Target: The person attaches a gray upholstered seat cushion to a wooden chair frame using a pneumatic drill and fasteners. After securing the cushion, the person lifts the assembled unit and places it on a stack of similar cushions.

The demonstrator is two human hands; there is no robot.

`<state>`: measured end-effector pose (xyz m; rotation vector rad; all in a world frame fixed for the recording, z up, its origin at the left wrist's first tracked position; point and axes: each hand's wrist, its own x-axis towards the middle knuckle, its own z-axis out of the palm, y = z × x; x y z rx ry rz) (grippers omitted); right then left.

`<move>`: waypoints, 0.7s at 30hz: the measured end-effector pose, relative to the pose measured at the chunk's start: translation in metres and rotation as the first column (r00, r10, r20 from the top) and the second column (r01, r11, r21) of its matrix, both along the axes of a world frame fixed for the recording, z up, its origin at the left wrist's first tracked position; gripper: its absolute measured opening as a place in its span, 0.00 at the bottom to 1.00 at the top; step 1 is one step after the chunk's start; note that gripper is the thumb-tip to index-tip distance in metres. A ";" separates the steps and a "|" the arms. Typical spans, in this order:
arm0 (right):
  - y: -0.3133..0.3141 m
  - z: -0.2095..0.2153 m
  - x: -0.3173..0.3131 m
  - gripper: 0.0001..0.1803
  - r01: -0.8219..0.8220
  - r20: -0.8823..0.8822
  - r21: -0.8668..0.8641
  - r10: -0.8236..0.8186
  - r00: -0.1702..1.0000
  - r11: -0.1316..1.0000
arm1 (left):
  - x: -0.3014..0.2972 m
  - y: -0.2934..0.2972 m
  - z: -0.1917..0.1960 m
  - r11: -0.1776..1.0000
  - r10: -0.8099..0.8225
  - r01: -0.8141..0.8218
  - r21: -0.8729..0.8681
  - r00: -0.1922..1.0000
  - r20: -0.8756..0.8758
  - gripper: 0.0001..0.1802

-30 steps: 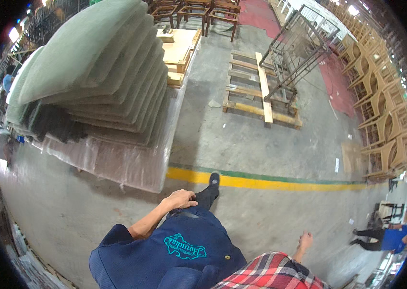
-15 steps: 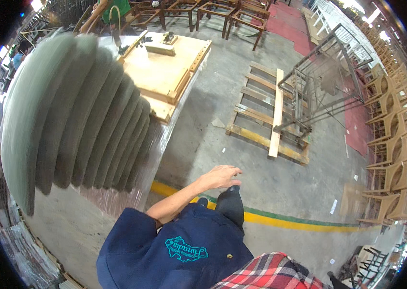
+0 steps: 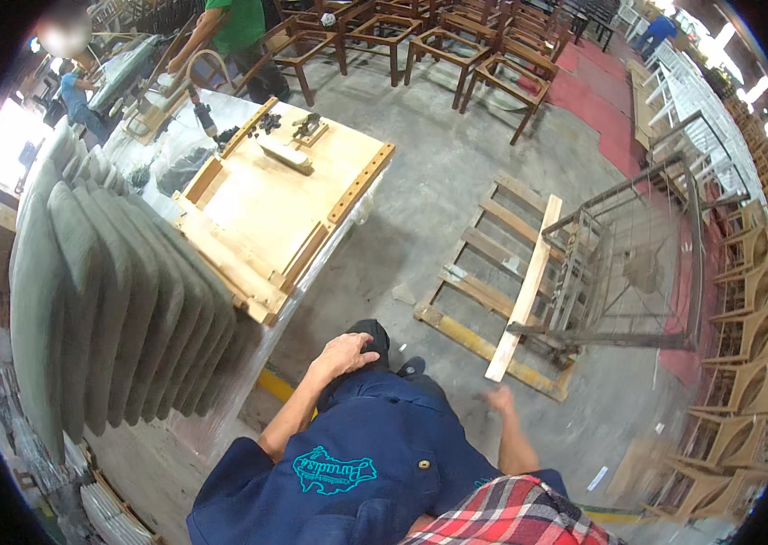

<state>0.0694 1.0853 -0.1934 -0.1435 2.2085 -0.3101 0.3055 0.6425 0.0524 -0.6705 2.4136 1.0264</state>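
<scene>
My left hand (image 3: 345,354) hangs over my dark trouser leg (image 3: 369,340), its fingers loosely bent and apart, with nothing in it. My right hand (image 3: 498,400) swings out at my right side, near the end of a pale plank (image 3: 498,363); motion smears its fingers, and no held thing shows. Left of me, a tall stack of grey-green cushions (image 3: 93,300) stands on a plastic-wrapped table (image 3: 266,350). On that table lies a wooden jig board (image 3: 298,200) with edge strips, a clamp (image 3: 308,125) and a wooden block (image 3: 284,153).
A wooden pallet (image 3: 470,282) and a metal frame (image 3: 616,336) stand on the floor ahead right. Chair frames (image 3: 516,77) line the far side; stacked tan chairs (image 3: 748,354) edge the right. A person in green (image 3: 237,32) works behind the table.
My view has turned and moved forward. The left hand has drawn back towards my leg; the right hand has come into view. Cushions and table appear sharper.
</scene>
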 end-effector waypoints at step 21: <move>-0.292 0.099 -0.232 0.28 0.598 0.085 -0.109 -0.592 0.801 0.794 | -0.464 -0.331 0.005 0.972 -0.195 0.170 -0.160 0.968 -0.158 0.30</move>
